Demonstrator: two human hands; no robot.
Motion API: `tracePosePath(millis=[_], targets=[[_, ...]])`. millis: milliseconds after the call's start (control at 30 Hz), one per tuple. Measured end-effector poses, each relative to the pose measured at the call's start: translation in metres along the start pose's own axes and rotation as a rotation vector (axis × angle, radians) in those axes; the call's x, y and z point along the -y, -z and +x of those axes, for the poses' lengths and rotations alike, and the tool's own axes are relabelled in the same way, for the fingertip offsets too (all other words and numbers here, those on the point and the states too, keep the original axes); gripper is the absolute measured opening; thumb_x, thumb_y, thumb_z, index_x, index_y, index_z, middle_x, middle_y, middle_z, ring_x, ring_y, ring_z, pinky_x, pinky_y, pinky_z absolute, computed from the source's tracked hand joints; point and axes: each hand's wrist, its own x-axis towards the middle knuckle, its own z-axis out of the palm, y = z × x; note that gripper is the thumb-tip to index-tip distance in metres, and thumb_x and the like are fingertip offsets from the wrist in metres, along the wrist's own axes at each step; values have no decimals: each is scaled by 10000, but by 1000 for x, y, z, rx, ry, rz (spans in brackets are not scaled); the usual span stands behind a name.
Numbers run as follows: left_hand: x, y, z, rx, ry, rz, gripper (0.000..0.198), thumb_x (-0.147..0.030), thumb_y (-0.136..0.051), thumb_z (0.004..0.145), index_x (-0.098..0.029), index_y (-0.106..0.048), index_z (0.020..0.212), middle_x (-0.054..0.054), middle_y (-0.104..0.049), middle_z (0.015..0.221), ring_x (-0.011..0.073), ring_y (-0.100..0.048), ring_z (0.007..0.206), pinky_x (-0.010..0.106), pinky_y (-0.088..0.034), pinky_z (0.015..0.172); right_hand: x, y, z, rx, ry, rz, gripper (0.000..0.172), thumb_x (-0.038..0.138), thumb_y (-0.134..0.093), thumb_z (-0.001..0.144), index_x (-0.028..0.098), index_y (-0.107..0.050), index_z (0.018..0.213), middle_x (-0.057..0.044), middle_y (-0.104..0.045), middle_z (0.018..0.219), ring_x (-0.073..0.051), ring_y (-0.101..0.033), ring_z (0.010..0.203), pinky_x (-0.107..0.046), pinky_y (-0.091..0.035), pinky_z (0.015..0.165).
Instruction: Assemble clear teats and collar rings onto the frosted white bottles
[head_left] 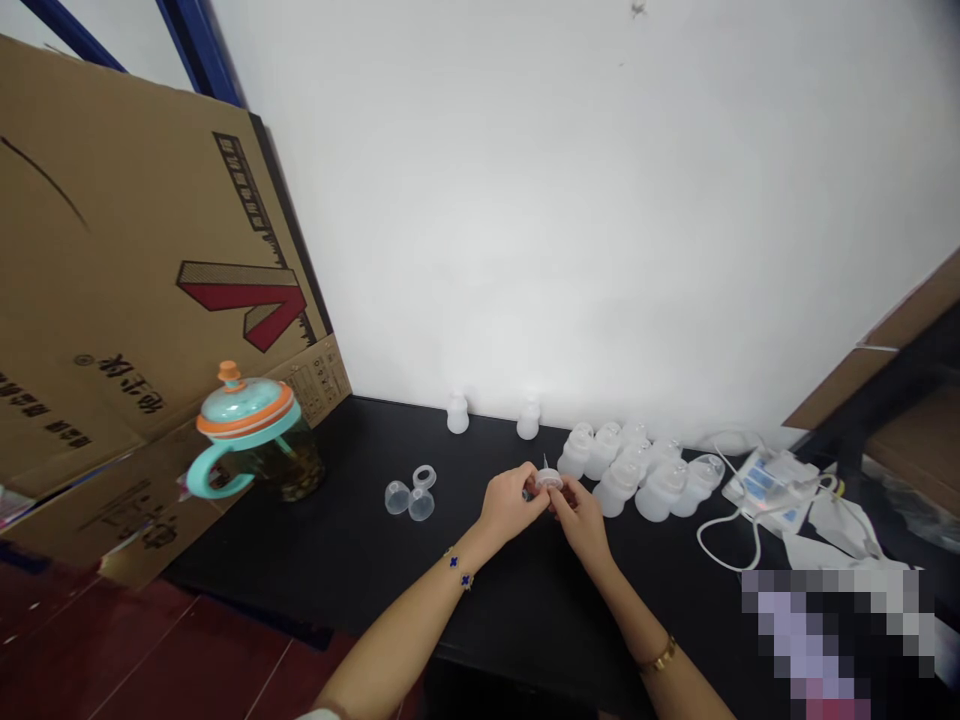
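Observation:
Between both hands is a small white bottle collar with a pointed teat sticking up from it. My left hand pinches it from the left, its fingertips partly hidden. From the other side my right hand grips its near edge with thumb and finger. Close by on the right stand several white baby bottles with clear caps, packed together. To the left of my hands lie two clear dome caps and a white screw ring.
Two white bottles, one at the left and another, stand by the wall. A lidded turquoise jug is at the left, before a large cardboard box. White cables and a white box lie at the right of the black table.

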Motion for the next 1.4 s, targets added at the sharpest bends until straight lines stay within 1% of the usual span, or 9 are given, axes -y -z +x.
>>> tracePosePath(millis=[167, 367, 600, 867, 1033, 1400], targets=[[-1, 0, 0, -4, 1, 0, 139, -308, -604, 847, -223, -551, 750, -23, -626, 688, 152, -586, 656, 248, -384, 630, -2, 0, 1, 2, 1, 7, 392, 598, -619, 849, 217, -708, 862, -37, -674, 684, -222, -602, 623, -308, -477, 568], [0, -1, -1, -15, -18, -6, 147, -303, -605, 846, -221, -543, 741, -29, -613, 678, 141, -566, 634, 245, -367, 621, -5, -1, 1, 5, 9, 13, 334, 543, -614, 868, 220, -700, 849, -29, -674, 687, -214, -592, 614, -305, -458, 575], [0, 0, -1, -18, -18, -3, 148, -304, -613, 842, -219, -547, 740, -29, -621, 678, 144, -575, 636, 250, -368, 625, -3, 0, 0, 8, 17, -10, 295, 503, -604, 882, 224, -668, 813, -21, -663, 678, -211, -591, 611, -305, -450, 585], [0, -1, -2, -25, -17, 3, 156, -309, -615, 839, -215, -547, 735, -36, -618, 665, 137, -574, 627, 246, -362, 621, -5, -1, 1, 6, 25, -22, 336, 535, -588, 884, 215, -659, 812, -9, -643, 644, -202, -588, 596, -296, -449, 574], [-2, 0, -2, -22, -6, 15, 153, -299, -610, 841, -211, -550, 730, -38, -619, 657, 131, -567, 618, 241, -358, 620, -7, -1, 0, 8, 16, -29, 323, 513, -574, 890, 206, -645, 818, -7, -641, 660, -188, -578, 595, -283, -431, 567], [-1, -1, -2, -29, -21, 15, 174, -306, -607, 844, -207, -544, 715, -38, -602, 644, 126, -559, 613, 236, -350, 619, 0, -1, -1, -10, 15, -35, 303, 487, -577, 875, 209, -620, 764, 9, -594, 610, -177, -541, 561, -277, -408, 552]])
